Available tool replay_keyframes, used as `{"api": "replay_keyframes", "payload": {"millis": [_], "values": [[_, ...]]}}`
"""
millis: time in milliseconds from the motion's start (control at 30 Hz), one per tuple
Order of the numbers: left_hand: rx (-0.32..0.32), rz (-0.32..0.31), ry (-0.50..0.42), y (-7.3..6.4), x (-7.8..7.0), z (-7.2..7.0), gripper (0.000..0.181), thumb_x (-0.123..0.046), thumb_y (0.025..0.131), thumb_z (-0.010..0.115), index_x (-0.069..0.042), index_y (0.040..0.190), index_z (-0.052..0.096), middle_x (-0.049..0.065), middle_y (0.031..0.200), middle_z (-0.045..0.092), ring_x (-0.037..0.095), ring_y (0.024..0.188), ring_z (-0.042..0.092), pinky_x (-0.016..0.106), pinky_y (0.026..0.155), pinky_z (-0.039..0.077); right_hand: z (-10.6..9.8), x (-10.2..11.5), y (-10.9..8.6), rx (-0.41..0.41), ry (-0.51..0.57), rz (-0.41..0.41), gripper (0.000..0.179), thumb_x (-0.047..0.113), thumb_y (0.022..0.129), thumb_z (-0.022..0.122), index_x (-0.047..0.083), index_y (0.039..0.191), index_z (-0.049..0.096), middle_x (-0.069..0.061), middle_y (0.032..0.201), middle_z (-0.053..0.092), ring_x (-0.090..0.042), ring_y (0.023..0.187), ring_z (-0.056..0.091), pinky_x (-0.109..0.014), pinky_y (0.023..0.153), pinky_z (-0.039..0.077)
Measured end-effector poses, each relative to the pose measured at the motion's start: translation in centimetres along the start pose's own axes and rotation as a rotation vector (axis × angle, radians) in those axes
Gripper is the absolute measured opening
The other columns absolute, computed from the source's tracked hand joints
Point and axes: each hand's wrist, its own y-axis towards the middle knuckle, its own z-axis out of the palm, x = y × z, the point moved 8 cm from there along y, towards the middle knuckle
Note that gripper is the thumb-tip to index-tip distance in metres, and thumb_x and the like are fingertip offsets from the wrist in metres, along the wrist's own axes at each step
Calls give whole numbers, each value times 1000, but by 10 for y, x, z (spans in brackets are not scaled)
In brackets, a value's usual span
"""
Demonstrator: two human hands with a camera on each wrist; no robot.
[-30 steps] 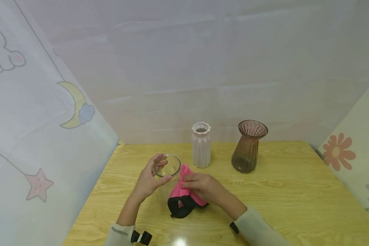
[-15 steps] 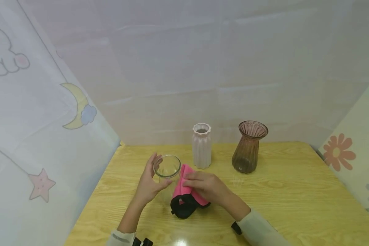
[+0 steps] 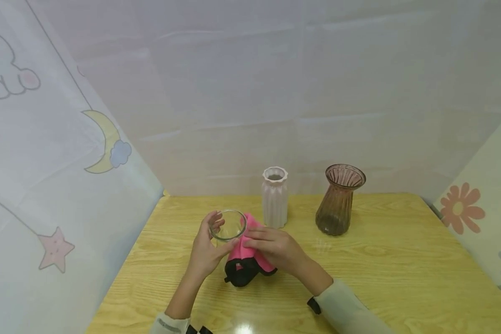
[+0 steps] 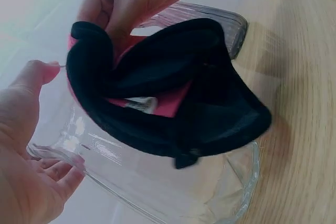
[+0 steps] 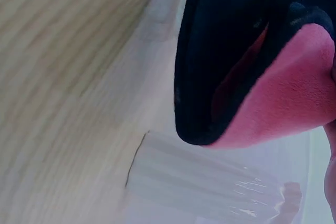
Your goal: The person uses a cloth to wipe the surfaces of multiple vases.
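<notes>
A clear glass vase [image 3: 229, 239] stands on the table, its round rim facing up. Around its upper part my left hand [image 3: 206, 250] grips, thumb on the near side and fingers on the far side. My right hand [image 3: 281, 248] holds a pink cloth [image 3: 256, 232] with black edging against the vase's right side. In the left wrist view the folded black edge [image 4: 220, 114] hangs open below the right hand, covering part of the glass. The right wrist view has the cloth's plush pink face [image 5: 294, 87] up close; little of the hand shows there.
A white fluted vase [image 3: 274, 204] stands just behind the right hand. Farther right is a brown-tinted ribbed glass vase [image 3: 335, 208] with a flared mouth. The wood-grain table [image 3: 392, 260] backs onto a pale curtain [image 3: 317, 93].
The right hand and the pink cloth have shifted left and slightly away from me along the glass vase. The left hand keeps its hold, and the vase stays in nearly the same spot.
</notes>
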Motion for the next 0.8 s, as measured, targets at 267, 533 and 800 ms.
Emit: {"api": "replay_keyframes", "payload": {"millis": [267, 533, 800], "values": [[109, 57, 2, 9, 3, -3, 86, -16, 85, 83, -2, 153, 31, 15, 149, 49, 34, 135, 51, 62, 114, 33, 15, -2, -16, 128, 44, 47, 18, 7, 100, 63, 12, 107, 79, -8, 110, 76, -20, 105, 72, -32, 95, 55], [329, 105, -52, 20, 5, -9, 81, -14, 91, 78, -10, 155, 29, 12, 154, 44, 36, 140, 45, 68, 114, 27, 30, -1, -28, 290, 143, 122, 31, -8, 81, 75, 13, 103, 80, -2, 105, 76, -16, 102, 71, -25, 93, 55], [316, 125, -160, 16, 9, -9, 94, -12, 90, 77, -9, 161, 15, 15, 163, 29, 37, 150, 29, 69, 118, 13, 36, 1, -36, 387, 102, 127, 28, -2, 85, 76, 16, 106, 80, 3, 106, 77, -12, 104, 71, -23, 94, 54]]}}
